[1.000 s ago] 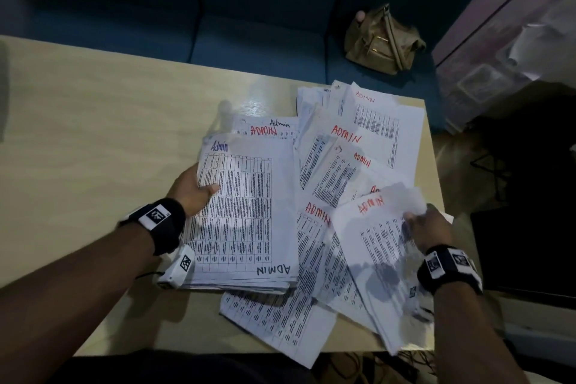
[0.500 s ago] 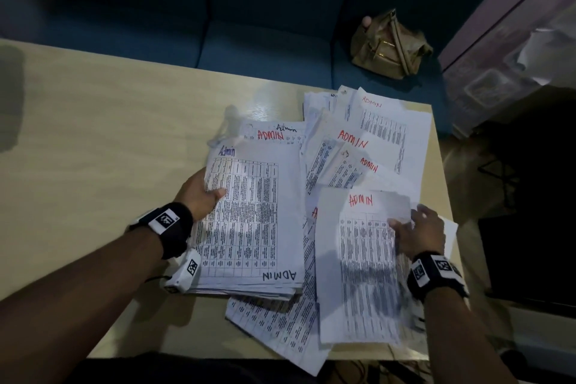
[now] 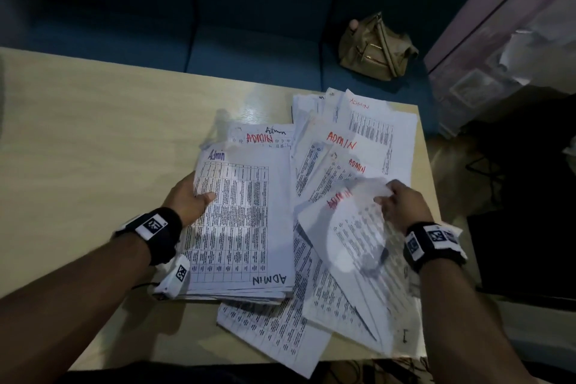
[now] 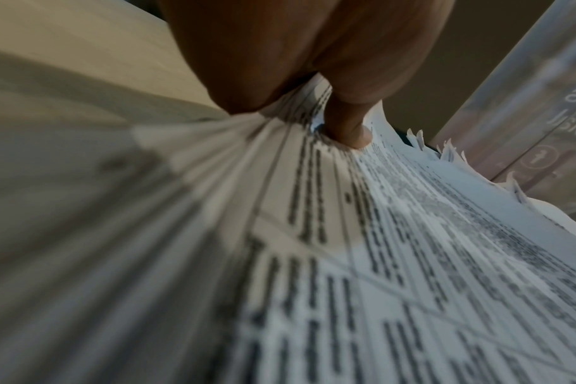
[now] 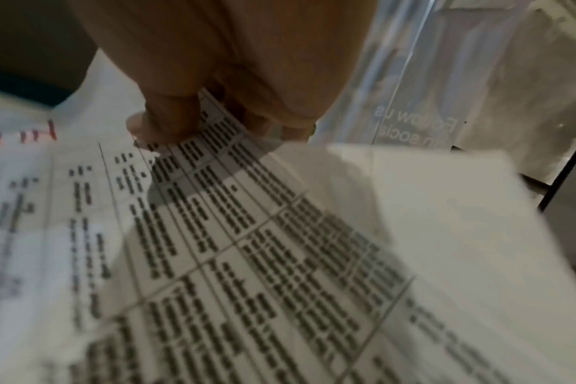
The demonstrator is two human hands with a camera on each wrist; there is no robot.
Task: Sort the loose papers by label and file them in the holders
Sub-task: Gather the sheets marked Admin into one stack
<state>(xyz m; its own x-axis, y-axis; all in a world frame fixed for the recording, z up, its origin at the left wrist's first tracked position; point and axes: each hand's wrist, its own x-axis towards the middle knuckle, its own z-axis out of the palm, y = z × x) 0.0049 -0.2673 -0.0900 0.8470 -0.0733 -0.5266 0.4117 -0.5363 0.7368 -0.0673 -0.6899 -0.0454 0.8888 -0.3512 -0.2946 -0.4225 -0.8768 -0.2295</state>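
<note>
Left hand: the left hand (image 3: 188, 200) holds the left edge of the thick stack of white printed papers (image 3: 240, 227). The thumb (image 4: 347, 127) presses on the top page and the other fingers are tucked under the stack.

Stack: its top page has a black table of tiny words, "Admin" in purple at the far corner and "ADMIN" in black at the near corner. It lies on the pale wooden table (image 3: 93, 140), to the right of the left fingers.

Right hand: the right hand (image 3: 403, 207) pinches one thin white sheet with red "ADMIN" writing (image 3: 346, 227). The thumb (image 5: 163, 124) is on top and the fingers are curled beneath.

Held sheet: it is bent and lifted, curling up to the left of the right fingers. It looks blurry. A black table of words covers it.

Loose pile: many more white table pages with red "ADMIN" labels (image 3: 352, 146) are spread out beyond and under the right fingers, one over another.

Farther off: a tan leather handbag (image 3: 375, 48) sits on a dark blue sofa (image 3: 249, 25), past the table.
</note>
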